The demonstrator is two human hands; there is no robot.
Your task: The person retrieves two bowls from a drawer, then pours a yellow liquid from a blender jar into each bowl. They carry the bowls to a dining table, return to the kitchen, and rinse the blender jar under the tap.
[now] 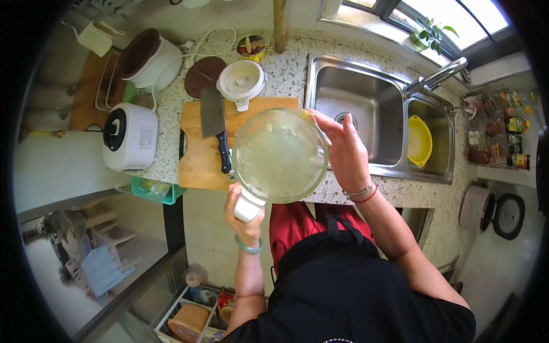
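Left hand (245,220) has its grip wrapped tight around the white handle (249,206) of a clear blender jug (280,155), holding the jug up over the near edge of the counter (291,71). Jug sits between both hands, open mouth facing the camera, cloudy pale liquid inside. Right hand (345,150) lies against the jug's right wall, fingers spread flat on the glass, not pinching anything. A green bangle is on the left wrist, thin bracelets on the right wrist.

Just left of the jug, a wooden cutting board (200,160) lies on the counter with a cleaver (214,123) on it, black handle pointing near. Just beyond the jug at the board's far edge sits a white round lid (242,82), and left of that a brown round lid (203,75). A white rice cooker (130,136) stands at far left on the counter. Right of the jug is a steel double sink (366,114); a yellow bowl (419,140) rests in its right basin, faucet (437,77) above. Bottles stand on a rack (500,128) at far right.
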